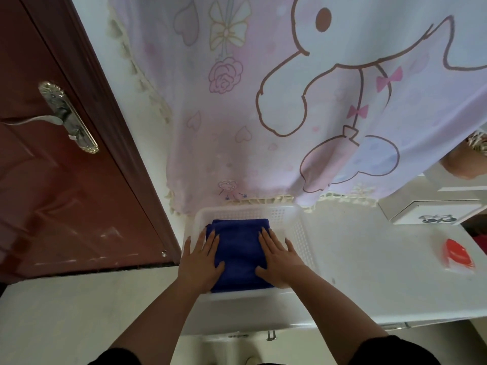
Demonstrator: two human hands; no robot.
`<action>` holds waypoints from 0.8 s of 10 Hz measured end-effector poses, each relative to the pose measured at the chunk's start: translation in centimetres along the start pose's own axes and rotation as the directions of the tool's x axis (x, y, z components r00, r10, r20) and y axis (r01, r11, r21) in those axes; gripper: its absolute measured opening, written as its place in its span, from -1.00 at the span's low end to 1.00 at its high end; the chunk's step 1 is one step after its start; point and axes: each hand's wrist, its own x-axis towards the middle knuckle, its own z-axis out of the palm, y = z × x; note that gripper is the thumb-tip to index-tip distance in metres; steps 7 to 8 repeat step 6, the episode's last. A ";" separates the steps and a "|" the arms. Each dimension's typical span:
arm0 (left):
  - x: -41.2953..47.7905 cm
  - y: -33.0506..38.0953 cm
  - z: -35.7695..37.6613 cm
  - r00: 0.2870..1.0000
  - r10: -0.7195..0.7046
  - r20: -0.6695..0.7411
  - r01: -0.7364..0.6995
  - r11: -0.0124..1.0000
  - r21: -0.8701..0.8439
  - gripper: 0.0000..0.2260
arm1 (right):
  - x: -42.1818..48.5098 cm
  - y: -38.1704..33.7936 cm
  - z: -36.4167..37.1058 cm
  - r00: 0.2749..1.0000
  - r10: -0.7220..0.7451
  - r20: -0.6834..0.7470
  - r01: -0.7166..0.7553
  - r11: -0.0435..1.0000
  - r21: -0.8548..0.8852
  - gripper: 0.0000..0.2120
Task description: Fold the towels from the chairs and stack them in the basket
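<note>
A folded dark blue towel [238,252] lies flat inside a white perforated plastic basket [300,233] on a white tabletop. My left hand [200,262] rests palm down on the towel's left edge, fingers spread. My right hand [280,259] presses flat on the towel's right side, fingers apart. Neither hand grips anything. The towel fills the basket's left and middle; its right part shows bare mesh.
A pink cartoon-print curtain [276,101] hangs behind the basket, its fringe touching the rim. A dark red door [52,180] with a silver handle [63,117] stands at the left. On the white table [382,272] lie a red object [458,255] and a white box [427,209].
</note>
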 end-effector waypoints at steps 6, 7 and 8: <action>0.5 -1.6 4.1 0.941 -0.286 -0.181 0.102 0.749 -0.655 -0.45 | -13.4 0.6 -20.6 0.654 0.153 -0.741 0.532 0.603 0.594 -0.75; 0.5 -1.6 4.1 0.941 -0.286 -0.181 0.102 0.749 -0.655 -0.45 | -13.4 0.6 -20.6 0.654 0.153 -0.741 0.532 0.603 0.594 -0.75; 0.5 -1.6 4.1 0.941 -0.286 -0.181 0.102 0.749 -0.655 -0.45 | -13.4 0.6 -20.6 0.654 0.153 -0.741 0.532 0.603 0.594 -0.75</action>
